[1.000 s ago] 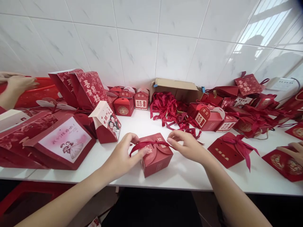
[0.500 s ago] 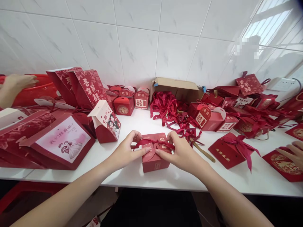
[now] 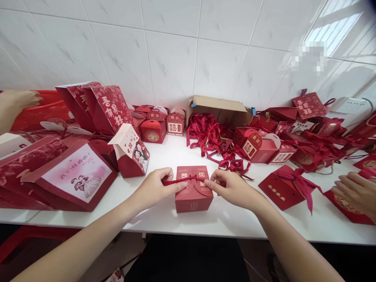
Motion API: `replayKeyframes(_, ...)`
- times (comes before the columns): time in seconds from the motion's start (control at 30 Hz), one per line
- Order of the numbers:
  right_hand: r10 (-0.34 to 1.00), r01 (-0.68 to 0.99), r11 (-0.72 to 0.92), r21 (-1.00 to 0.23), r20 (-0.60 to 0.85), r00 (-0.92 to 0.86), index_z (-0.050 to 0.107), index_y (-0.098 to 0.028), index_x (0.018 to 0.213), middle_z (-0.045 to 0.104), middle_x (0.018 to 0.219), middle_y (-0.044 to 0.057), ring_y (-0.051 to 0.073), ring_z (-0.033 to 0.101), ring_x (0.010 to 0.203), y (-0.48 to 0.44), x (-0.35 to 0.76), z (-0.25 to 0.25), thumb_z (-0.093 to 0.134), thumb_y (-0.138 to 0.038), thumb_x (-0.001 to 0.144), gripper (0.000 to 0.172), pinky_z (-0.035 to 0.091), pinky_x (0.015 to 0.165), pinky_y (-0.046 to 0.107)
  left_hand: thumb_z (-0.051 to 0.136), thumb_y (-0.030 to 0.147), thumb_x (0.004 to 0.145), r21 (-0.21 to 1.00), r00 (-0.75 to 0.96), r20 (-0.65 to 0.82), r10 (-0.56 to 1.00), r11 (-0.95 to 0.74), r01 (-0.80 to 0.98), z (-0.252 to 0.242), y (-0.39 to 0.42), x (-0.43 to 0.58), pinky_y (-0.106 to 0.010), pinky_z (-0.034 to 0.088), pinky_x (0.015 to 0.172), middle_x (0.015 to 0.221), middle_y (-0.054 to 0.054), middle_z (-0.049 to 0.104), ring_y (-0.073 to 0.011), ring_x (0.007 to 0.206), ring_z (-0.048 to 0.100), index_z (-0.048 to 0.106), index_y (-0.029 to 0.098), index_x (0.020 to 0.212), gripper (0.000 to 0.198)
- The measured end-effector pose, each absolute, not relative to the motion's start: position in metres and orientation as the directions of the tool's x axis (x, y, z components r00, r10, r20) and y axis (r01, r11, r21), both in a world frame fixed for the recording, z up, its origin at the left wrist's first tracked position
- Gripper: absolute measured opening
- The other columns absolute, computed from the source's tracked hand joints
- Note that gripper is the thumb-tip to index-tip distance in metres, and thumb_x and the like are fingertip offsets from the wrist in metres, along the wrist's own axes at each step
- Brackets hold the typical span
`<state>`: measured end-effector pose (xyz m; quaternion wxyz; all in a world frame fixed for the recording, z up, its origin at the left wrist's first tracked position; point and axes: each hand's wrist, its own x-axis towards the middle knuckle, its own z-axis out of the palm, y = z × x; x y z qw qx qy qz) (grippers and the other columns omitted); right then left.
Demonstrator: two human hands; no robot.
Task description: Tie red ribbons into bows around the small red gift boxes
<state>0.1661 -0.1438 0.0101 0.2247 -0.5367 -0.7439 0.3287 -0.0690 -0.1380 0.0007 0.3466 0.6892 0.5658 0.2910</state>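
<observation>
A small red gift box (image 3: 194, 204) with gold lettering sits upright on the white table in front of me. Across its closed, overlapping top flaps runs a dark red ribbon (image 3: 173, 181), crossed at the middle. My left hand (image 3: 157, 187) pinches the ribbon's left end, its thumb lying over the box's left edge. On the other side my right hand (image 3: 232, 187) is closed at the ribbon's right end, thumb and fingertip by the box's right edge. The ribbon looks taut between them; little of its right end shows.
Behind the box, loose red ribbons (image 3: 202, 127) spill from a cardboard box (image 3: 219, 103). Folded gift boxes (image 3: 80, 172) stand at left. A bow-tied box (image 3: 277, 190) lies at right, near another person's hand (image 3: 357, 192). Another person's hand (image 3: 17, 105) is by a red basin (image 3: 44, 113).
My hands have drawn apart, pulling the ribbon straighter and tighter over the box top. At far right, the other person's hand has moved left over a red box.
</observation>
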Motion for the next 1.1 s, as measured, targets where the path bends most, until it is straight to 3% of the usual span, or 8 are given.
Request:
replayKeyframes(0.17,0.937,0.595,0.177,-0.784,-0.050,-0.345,0.044,-0.018,0.055,0.035,0.053,-0.005,0.009,0.031,0.051,-0.132,0.179,0.007,0.062,-0.053,0.075,0.044,0.024,0.047,0.023,0.065,0.059,0.066,0.717,0.154,0.057,0.986,-0.148,0.681,0.001,-0.139,-0.071,-0.022,0.023,0.051,0.059,0.006,0.028,-0.0103,0.055,0.030,0.028,0.021,0.060,0.053)
replayKeyframes(0.3,0.938,0.546,0.110,-0.831,-0.096,-0.334,0.050,-0.018,0.058,0.037,0.053,-0.005,0.008,0.030,0.048,-0.130,0.185,0.009,0.061,-0.055,0.076,0.042,0.023,0.045,0.023,0.065,0.058,0.066,0.690,0.145,0.094,0.985,-0.170,0.703,-0.001,-0.137,-0.073,-0.023,0.026,0.051,0.060,0.006,0.030,-0.0111,0.055,0.032,0.029,0.021,0.062,0.052)
replayKeyframes(0.4,0.913,0.474,0.087,-0.876,-0.120,-0.390,0.057,-0.017,0.062,0.045,0.056,-0.002,0.009,0.037,0.051,-0.132,0.186,0.013,0.052,-0.056,0.083,0.045,0.028,0.047,0.024,0.066,0.054,0.068,0.690,0.174,0.145,0.974,-0.226,0.688,0.003,-0.139,-0.073,-0.025,0.034,0.056,0.066,0.005,0.040,-0.0136,0.061,0.041,0.037,0.022,0.070,0.043)
replayKeyframes(0.57,0.843,0.346,0.058,-0.937,-0.140,-0.520,0.062,-0.016,0.065,0.051,0.058,-0.002,0.008,0.039,0.050,-0.135,0.190,0.021,0.058,-0.052,0.083,0.040,0.035,0.050,0.023,0.064,0.036,0.077,0.625,0.334,0.393,0.857,-0.515,0.586,0.018,-0.146,-0.058,-0.034,0.042,0.087,0.101,-0.004,0.054,-0.0213,0.099,0.052,0.048,0.022,0.092,0.026)
replayKeyframes(0.7,0.852,0.065,-0.019,-0.998,-0.050,-0.521,0.067,-0.016,0.072,0.063,0.069,0.001,0.011,0.057,0.064,-0.137,0.188,0.028,0.067,-0.041,0.080,0.026,0.047,0.066,0.024,0.067,0.034,0.075,0.536,0.456,0.444,0.771,-0.636,0.555,0.021,-0.147,-0.034,-0.037,0.043,0.084,0.096,-0.004,0.058,-0.0222,0.092,0.055,0.050,0.022,0.090,0.025)
replayKeyframes(0.8,0.861,-0.069,-0.068,-0.995,-0.023,-0.508,0.067,-0.016,0.073,0.064,0.067,0.000,0.011,0.059,0.065,-0.139,0.183,0.033,0.070,-0.036,0.078,0.021,0.050,0.070,0.026,0.062,0.027,0.078,0.438,0.449,0.507,0.736,-0.669,0.601,0.019,-0.143,-0.020,-0.038,0.042,0.079,0.090,-0.003,0.061,-0.0222,0.086,0.058,0.049,0.022,0.089,0.017)
replayKeyframes(0.9,0.879,-0.038,-0.036,-0.999,-0.013,-0.476,0.067,-0.016,0.073,0.063,0.066,0.000,0.010,0.058,0.063,-0.142,0.181,0.037,0.071,-0.036,0.077,0.021,0.049,0.067,0.024,0.054,0.017,0.079,0.372,0.407,0.583,0.703,-0.677,0.635,0.018,-0.140,-0.016,-0.037,0.042,0.075,0.088,-0.003,0.062,-0.0214,0.082,0.059,0.047,0.022,0.089,0.013)
replayKeyframes(1.1,0.909,0.106,-0.035,-0.994,-0.075,-0.409,0.068,-0.015,0.077,0.063,0.064,0.000,0.007,0.048,0.050,-0.145,0.187,0.035,0.070,-0.041,0.077,0.026,0.038,0.048,0.022,0.050,0.007,0.075,0.385,0.366,0.645,0.671,-0.699,0.603,0.019,-0.138,-0.022,-0.033,0.046,0.074,0.086,-0.002,0.062,-0.0171,0.075,0.060,0.047,0.020,0.093,0.022)
